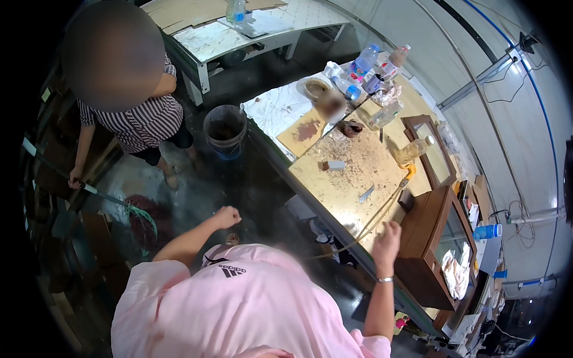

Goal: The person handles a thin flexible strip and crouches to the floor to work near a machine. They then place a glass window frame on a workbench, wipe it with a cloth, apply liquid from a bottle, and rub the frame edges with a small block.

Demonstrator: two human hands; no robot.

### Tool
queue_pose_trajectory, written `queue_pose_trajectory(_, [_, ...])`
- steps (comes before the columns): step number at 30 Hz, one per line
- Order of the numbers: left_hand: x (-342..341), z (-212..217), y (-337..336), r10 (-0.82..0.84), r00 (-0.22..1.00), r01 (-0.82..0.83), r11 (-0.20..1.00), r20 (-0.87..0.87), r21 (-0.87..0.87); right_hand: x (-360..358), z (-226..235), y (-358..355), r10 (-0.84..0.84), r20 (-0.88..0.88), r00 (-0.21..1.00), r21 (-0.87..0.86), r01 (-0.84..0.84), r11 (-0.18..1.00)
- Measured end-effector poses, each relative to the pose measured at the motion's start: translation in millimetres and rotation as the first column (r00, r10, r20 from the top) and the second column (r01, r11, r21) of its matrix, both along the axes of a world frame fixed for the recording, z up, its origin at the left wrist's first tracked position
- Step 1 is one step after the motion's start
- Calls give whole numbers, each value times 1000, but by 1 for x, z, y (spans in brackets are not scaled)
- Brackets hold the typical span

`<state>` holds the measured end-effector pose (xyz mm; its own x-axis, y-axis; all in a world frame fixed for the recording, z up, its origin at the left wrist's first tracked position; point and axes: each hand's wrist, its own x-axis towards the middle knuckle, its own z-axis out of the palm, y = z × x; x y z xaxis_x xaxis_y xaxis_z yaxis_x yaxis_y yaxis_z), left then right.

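The workspace is a workshop with a dark, wet-looking floor [239,191] and a long workbench [346,191] running diagonally from the upper middle toward the lower right, its pale top strewn with wood shavings. The right hand [388,235] is raised at the near edge of the bench, fingers loosely spread and holding nothing; it is touching or just short of a thin yellowish hose [373,218]. The hose lies directly ahead of and slightly left of this hand. Its long axis runs diagonally, from an orange fitting [409,173] up on the bench top, past the hand, and down over the bench edge toward the floor. The hose appears slender, flexible and doubled into two parallel strands along part of its run. The left hand [227,216] is closed into a fist over the floor, well apart from the bench and the hose; whether it grips anything cannot be determined. The right hand is clearly the nearer one. Just beside the right hand stands a dark wooden cabinet [433,238]. A small wood block [335,165] and several plastic bottles [364,62] sit farther up the bench. A bucket [225,128] stands on the floor, and another person in a striped shirt [140,122] holds a mop [89,188] at left.
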<state>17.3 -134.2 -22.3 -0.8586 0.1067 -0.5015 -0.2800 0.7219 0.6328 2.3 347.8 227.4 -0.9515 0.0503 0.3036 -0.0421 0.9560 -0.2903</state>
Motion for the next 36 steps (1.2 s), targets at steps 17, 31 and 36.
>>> queue_pose_trajectory(17, [-287, 105, 73, 404, 399, -357, 895, -823, 266, -1, 69, 97, -8, 176, 984, 485, -80, 871])
queue_pose_trajectory(31, [-310, 97, 82, 292, 505, -435, 899, -813, 53, -27, 98, 66, 113, 317, 942, 508, -269, 818])
queue_pose_trajectory(36, [-314, 94, 82, 262, 496, -426, 904, -828, 31, -27, 100, 67, 106, 310, 945, 497, -256, 829])
